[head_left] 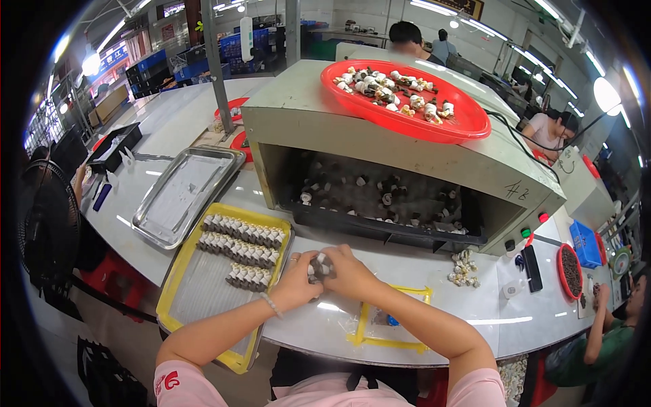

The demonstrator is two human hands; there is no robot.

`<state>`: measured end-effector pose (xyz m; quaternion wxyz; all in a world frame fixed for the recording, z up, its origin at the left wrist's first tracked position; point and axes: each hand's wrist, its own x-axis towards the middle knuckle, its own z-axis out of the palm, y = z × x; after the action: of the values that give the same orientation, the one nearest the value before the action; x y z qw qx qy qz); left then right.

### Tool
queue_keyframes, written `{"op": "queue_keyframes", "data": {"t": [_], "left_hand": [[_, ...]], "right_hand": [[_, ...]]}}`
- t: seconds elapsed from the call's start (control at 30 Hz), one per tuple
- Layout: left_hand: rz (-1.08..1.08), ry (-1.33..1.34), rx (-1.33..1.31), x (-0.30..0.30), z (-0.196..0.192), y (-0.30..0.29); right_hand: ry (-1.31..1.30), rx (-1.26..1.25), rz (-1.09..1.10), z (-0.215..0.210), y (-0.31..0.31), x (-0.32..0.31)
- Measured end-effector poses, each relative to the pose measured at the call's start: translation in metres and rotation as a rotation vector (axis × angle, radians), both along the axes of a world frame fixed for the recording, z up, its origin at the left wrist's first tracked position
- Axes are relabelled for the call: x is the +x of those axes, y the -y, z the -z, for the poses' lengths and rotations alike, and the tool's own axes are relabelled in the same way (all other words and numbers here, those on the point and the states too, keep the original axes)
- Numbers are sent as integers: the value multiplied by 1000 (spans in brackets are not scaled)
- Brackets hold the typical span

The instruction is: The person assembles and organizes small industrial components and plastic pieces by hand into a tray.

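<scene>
My left hand (303, 279) and my right hand (350, 273) meet over the white table, both closed around a small bunch of white-and-dark figurine-like pieces (319, 266). Fingers partly cover the bunch, so its exact make-up is hidden. Left of my hands lies a tray with a yellow border (186, 292), where similar white-topped, dark-based pieces (247, 252) stand in three tight rows. Just beyond my hands, a black bin (386, 234) holding scattered pieces of the same colours sits inside the opening of a box-like cabinet (407, 149).
A red oval tray (468, 129) of pieces rests on the cabinet. At left lie a metal tray (186, 193) and a black fan (51, 217). Rightward are loose cream pieces (464, 269), a yellow tape outline (364, 319), a white bottle (513, 289), and a person in green (620, 325).
</scene>
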<state>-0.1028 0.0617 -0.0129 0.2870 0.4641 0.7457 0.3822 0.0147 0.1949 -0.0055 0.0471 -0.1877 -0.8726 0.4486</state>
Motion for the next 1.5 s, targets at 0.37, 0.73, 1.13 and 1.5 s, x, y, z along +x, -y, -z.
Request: {"op": "queue_keyframes", "data": {"t": [0.37, 0.73, 1.13, 1.5], "left_hand": [[201, -488, -6, 1, -66, 8], [379, -618, 299, -39, -89, -133], [572, -427, -275, -13, -50, -303], [571, -882, 158, -17, -43, -288]], "right_hand": [[-238, 498, -71, -70, -16, 47], [394, 807, 383, -59, -253, 84], [-14, 928, 389, -19, -288, 76], [84, 777, 326, -27, -281, 82]]}}
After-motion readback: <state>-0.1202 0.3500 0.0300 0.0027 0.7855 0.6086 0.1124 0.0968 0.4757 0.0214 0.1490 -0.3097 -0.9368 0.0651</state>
